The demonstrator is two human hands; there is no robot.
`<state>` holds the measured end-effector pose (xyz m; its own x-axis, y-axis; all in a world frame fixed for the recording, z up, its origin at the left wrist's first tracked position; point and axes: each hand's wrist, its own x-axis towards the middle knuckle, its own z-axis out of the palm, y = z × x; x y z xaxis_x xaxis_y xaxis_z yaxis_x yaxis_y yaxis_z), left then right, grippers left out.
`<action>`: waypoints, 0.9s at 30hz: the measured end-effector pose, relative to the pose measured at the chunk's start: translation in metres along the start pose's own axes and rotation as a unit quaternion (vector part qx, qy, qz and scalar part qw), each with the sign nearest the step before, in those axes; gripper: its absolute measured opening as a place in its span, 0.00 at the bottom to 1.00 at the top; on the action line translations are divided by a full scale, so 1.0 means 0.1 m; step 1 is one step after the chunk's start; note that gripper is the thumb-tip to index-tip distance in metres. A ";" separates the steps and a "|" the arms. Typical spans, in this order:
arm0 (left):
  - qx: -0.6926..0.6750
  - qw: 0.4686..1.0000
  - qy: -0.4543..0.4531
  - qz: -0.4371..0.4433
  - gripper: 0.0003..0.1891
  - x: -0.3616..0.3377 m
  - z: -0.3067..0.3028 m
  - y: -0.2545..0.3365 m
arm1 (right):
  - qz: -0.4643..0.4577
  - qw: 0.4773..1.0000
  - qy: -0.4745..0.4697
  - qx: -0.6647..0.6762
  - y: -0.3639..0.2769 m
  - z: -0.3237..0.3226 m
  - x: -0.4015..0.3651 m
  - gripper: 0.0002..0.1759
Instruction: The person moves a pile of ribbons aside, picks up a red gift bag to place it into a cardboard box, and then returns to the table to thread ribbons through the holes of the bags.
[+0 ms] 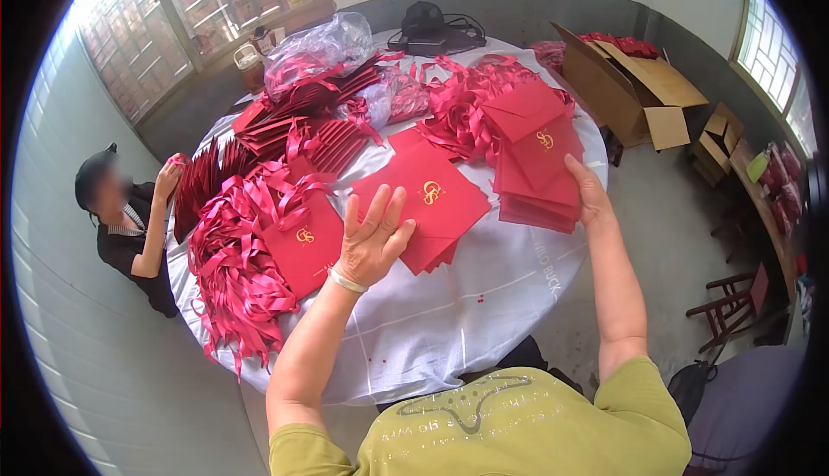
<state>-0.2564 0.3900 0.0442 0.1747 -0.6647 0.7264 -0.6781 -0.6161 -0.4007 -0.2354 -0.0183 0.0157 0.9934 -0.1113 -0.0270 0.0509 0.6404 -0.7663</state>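
Observation:
My left hand [376, 234] has its fingers spread over the left edge of a fanned pile of flat red paper bags [458, 204] with a gold emblem. My right hand [589, 189] grips the right edge of a thick stack of similar red bags [537, 169], thumb on the front and fingers at the side. Pink ribbons [471, 100] bunch up behind this stack. To the left lies another red bag [306, 238] with the same emblem, beside a large heap of pink ribbons [237, 251].
A white cloth [423, 329] covers the round table. At the left, a person [129, 225] holds a hand to a row of standing red bags [207, 187]. Clear plastic wrapping [319, 53] tops the back pile. An open cardboard box [622, 87] and a wooden chair [734, 303] are on the right.

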 end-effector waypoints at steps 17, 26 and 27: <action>-0.016 0.982 0.042 -0.185 0.13 0.27 -0.03 -0.29 | -0.009 0.994 -0.004 -0.113 0.09 0.47 0.00 0.28; 0.031 0.993 0.063 -0.091 0.14 0.54 -0.25 -0.09 | 0.111 0.955 -0.152 -0.230 0.10 0.80 0.29 0.30; 0.032 0.994 0.063 -0.088 0.14 0.54 -0.25 -0.05 | 0.111 0.955 -0.154 -0.230 0.12 0.85 0.30 0.30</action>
<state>-0.2611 0.3675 0.0993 0.1938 -0.4882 0.8510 -0.5970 -0.7470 -0.2925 -0.1967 0.0510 0.0605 0.9612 0.2621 -0.0858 -0.1443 0.2130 -0.9663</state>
